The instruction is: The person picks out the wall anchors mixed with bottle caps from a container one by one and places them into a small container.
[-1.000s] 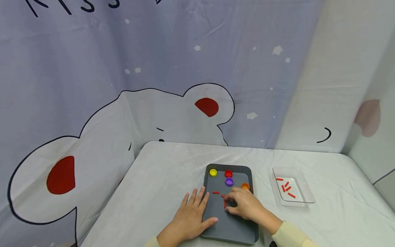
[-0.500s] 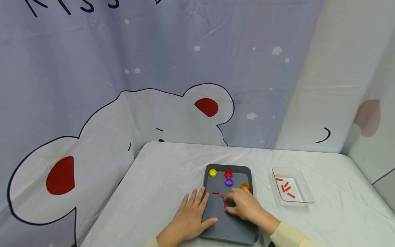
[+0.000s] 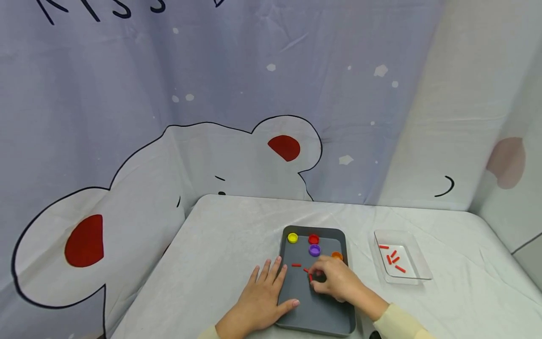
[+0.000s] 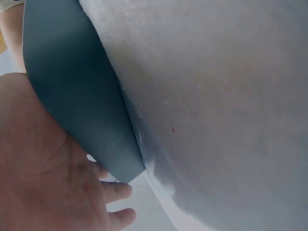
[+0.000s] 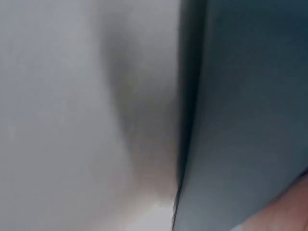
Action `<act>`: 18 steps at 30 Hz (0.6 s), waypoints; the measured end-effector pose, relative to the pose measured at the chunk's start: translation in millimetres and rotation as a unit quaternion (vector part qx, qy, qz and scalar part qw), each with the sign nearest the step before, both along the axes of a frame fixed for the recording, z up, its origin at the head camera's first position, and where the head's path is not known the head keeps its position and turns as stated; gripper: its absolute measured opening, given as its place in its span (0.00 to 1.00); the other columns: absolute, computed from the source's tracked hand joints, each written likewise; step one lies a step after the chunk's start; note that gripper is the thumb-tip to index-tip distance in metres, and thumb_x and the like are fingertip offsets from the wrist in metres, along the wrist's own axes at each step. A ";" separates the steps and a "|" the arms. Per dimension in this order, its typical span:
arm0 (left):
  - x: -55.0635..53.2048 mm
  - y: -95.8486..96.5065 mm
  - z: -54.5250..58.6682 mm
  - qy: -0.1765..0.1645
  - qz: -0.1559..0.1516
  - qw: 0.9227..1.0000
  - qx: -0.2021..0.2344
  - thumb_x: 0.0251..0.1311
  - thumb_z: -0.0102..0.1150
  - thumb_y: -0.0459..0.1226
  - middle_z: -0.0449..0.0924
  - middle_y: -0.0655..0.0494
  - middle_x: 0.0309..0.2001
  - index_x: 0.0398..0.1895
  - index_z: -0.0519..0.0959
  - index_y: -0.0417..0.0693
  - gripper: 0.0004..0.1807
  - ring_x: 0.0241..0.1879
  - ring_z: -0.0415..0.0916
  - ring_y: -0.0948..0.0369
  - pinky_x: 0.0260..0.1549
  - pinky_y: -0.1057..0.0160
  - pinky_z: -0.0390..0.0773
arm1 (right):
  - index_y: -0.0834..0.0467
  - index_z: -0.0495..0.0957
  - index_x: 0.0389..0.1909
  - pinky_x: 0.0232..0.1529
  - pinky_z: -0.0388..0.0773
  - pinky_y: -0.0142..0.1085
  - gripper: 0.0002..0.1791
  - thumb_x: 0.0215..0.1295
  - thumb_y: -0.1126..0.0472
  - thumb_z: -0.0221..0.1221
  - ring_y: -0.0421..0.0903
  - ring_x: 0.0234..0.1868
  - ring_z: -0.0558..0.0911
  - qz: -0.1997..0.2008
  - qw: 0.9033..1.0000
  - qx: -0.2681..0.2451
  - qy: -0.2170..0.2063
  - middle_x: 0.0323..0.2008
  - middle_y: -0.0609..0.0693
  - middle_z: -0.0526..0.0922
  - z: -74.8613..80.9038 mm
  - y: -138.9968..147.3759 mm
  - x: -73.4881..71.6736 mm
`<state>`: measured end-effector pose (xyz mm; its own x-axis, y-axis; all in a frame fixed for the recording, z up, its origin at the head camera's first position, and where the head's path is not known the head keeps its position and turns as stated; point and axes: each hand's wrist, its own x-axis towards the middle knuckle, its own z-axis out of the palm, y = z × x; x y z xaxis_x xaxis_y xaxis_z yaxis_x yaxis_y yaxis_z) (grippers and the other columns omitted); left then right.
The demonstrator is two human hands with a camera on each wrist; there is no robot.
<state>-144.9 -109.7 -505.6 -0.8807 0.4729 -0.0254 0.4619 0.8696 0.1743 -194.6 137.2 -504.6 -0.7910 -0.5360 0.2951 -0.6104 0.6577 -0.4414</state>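
Steadying gray tray [image 3: 315,313], presumably: left hand [image 3: 261,297], fingers straight and spread wide, across its left edge. Right hand [image 3: 336,280], thumb and forefinger narrowed, holding red stick [image 3: 311,278] by opposite ends over tray, grip suited to aligning short piece. Loose sticks [image 3: 296,265] beyond fingertips. Clear box [image 3: 420,264] on right, likely for easy reach, with further sticks [image 3: 400,269].

From the tray's [image 3: 315,316] middle, its 6 o'clock end gives a hand room; small cups [image 3: 314,250] crowd 11 round past 1; the left hand [image 3: 263,297] bars 9, the right hand [image 3: 334,278] 3; bare bench [image 3: 362,240] parts tray from clear box [image 3: 419,263].
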 end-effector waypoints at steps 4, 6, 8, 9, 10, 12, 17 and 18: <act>-0.5 0.9 1.1 -0.016 0.007 1.000 -0.007 0.67 0.37 0.72 0.47 0.49 0.81 0.80 0.57 0.48 0.50 0.79 0.46 0.44 0.72 0.37 0.51 | 0.53 0.86 0.33 0.31 0.73 0.30 0.08 0.51 0.63 0.74 0.35 0.29 0.74 0.011 0.999 -0.044 0.000 0.27 0.39 0.76 3.0 7.7 1.1; -0.3 1.1 2.1 -0.022 0.010 1.000 -0.010 0.66 0.37 0.73 0.46 0.50 0.82 0.80 0.56 0.49 0.50 0.79 0.45 0.45 0.73 0.38 0.51 | 0.52 0.87 0.34 0.30 0.72 0.29 0.09 0.51 0.63 0.74 0.35 0.29 0.73 0.009 0.998 -0.065 0.001 0.27 0.39 0.75 4.8 13.4 1.7; 0.1 1.3 2.7 -0.023 0.011 1.000 -0.011 0.66 0.37 0.72 0.46 0.50 0.82 0.81 0.56 0.49 0.50 0.80 0.45 0.45 0.73 0.38 0.51 | 0.52 0.87 0.35 0.29 0.71 0.28 0.09 0.52 0.64 0.74 0.35 0.27 0.73 0.005 0.996 -0.084 0.006 0.27 0.39 0.75 7.5 20.0 2.1; 0.1 1.3 2.7 -0.022 0.012 1.000 -0.011 0.66 0.37 0.72 0.46 0.50 0.82 0.81 0.56 0.49 0.50 0.80 0.45 0.45 0.73 0.38 0.51 | 0.52 0.87 0.35 0.28 0.71 0.28 0.09 0.52 0.64 0.74 0.35 0.27 0.72 0.002 0.996 -0.093 0.008 0.27 0.39 0.75 8.9 23.7 2.2; 0.1 1.4 2.7 -0.021 0.012 1.000 -0.011 0.66 0.37 0.72 0.46 0.50 0.82 0.81 0.56 0.49 0.50 0.79 0.45 0.45 0.73 0.38 0.51 | 0.52 0.87 0.35 0.27 0.71 0.27 0.10 0.52 0.65 0.74 0.35 0.26 0.72 0.000 0.995 -0.103 0.011 0.26 0.39 0.75 10.1 27.6 2.1; 0.1 1.5 2.7 -0.016 0.012 1.000 -0.011 0.66 0.38 0.72 0.47 0.50 0.82 0.80 0.57 0.49 0.50 0.79 0.46 0.45 0.73 0.38 0.51 | 0.52 0.87 0.35 0.27 0.71 0.28 0.10 0.51 0.65 0.74 0.35 0.26 0.73 -0.008 0.993 -0.120 0.020 0.26 0.40 0.75 12.7 36.2 1.7; -0.7 0.6 -0.2 -0.007 0.007 1.000 0.003 0.67 0.40 0.71 0.48 0.48 0.81 0.80 0.58 0.47 0.49 0.79 0.47 0.43 0.72 0.37 0.51 | 0.54 0.88 0.36 0.26 0.71 0.28 0.12 0.50 0.67 0.75 0.38 0.26 0.74 -0.047 0.988 -0.142 0.032 0.26 0.41 0.78 18.4 60.0 1.3; -0.9 0.2 -1.6 -0.005 0.004 1.000 0.007 0.67 0.40 0.71 0.48 0.48 0.81 0.80 0.58 0.47 0.49 0.79 0.47 0.43 0.72 0.36 0.51 | 0.54 0.88 0.36 0.26 0.70 0.28 0.12 0.50 0.67 0.75 0.38 0.26 0.74 -0.055 0.988 -0.142 0.035 0.26 0.40 0.77 19.3 64.9 1.3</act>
